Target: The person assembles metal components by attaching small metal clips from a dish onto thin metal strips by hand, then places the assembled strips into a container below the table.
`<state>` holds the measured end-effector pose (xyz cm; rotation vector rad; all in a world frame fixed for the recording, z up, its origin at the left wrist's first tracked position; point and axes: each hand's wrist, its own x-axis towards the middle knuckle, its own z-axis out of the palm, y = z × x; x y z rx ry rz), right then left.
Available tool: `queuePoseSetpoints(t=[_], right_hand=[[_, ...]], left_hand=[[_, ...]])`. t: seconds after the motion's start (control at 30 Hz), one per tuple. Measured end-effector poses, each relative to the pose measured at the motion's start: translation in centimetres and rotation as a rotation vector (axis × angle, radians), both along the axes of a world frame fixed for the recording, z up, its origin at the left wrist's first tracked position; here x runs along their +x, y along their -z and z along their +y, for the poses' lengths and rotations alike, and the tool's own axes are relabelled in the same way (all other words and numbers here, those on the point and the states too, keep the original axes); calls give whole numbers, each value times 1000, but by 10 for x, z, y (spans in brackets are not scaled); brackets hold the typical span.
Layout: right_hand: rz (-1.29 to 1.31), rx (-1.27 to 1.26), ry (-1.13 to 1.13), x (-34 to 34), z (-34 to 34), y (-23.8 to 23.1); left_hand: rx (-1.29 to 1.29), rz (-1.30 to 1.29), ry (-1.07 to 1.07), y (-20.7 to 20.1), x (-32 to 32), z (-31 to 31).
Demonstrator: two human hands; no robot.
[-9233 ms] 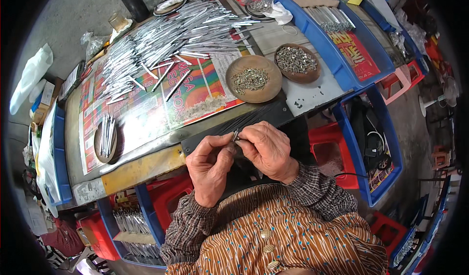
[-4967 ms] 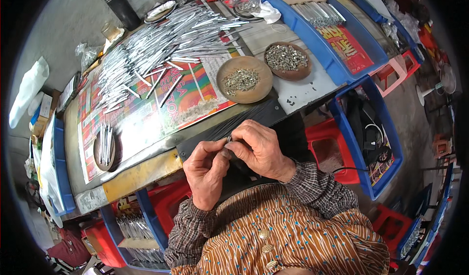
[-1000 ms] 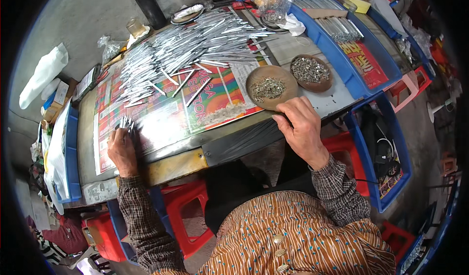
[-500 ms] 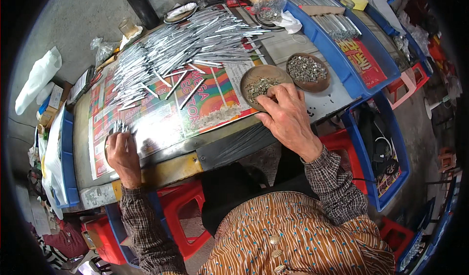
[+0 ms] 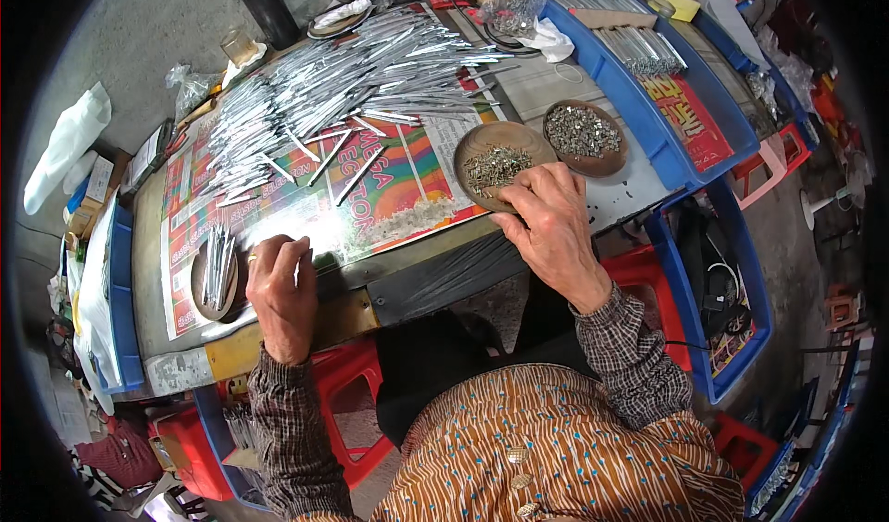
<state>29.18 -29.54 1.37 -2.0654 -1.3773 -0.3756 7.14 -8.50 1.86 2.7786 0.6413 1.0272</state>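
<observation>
My left hand point(image 5: 282, 298) is closed just right of a small round dish point(image 5: 198, 286) that holds a bundle of thin silver rods point(image 5: 219, 264). A pale sliver between its fingers looks like a thin silver rod, mostly hidden. At the near rim of a wooden bowl point(image 5: 470, 142), my right hand point(image 5: 556, 235) has its thumb and fingers drawn together. What they hold, if anything, is hidden. Small brassy metal pieces point(image 5: 493, 168) lie in that bowl. Beside it, a second wooden bowl point(image 5: 607, 163) contains small silvery pieces point(image 5: 581, 130).
A large heap of silver rods point(image 5: 343, 87) covers the back of the newspaper-lined table. A long blue tray point(image 5: 619, 91) with more rods stands at the right. Behind are a black flask point(image 5: 266, 8) and a glass jar point(image 5: 239, 48). Red stools point(image 5: 347, 402) stand below.
My left hand has moved right, away from the dish of rods, which now shows. My right hand has drawn slightly back toward the near rim of the bowl.
</observation>
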Motion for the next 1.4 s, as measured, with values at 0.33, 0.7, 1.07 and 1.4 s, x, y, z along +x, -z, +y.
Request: queuePoseSetpoints(t=[0.33,0.7,1.07,1.4], right_hand=[[30,81,-41,2,-3,4],[58,224,-50,3,-3,13],[52,312,-71,3,-5,15],[236,409,-152,-7,-16,11]], left_hand=[[-16,84,139,-6,48,6],[0,237,123,2,111,34],[57,79,146,21,114,35],[-504,-52,270,-17,79,-30]])
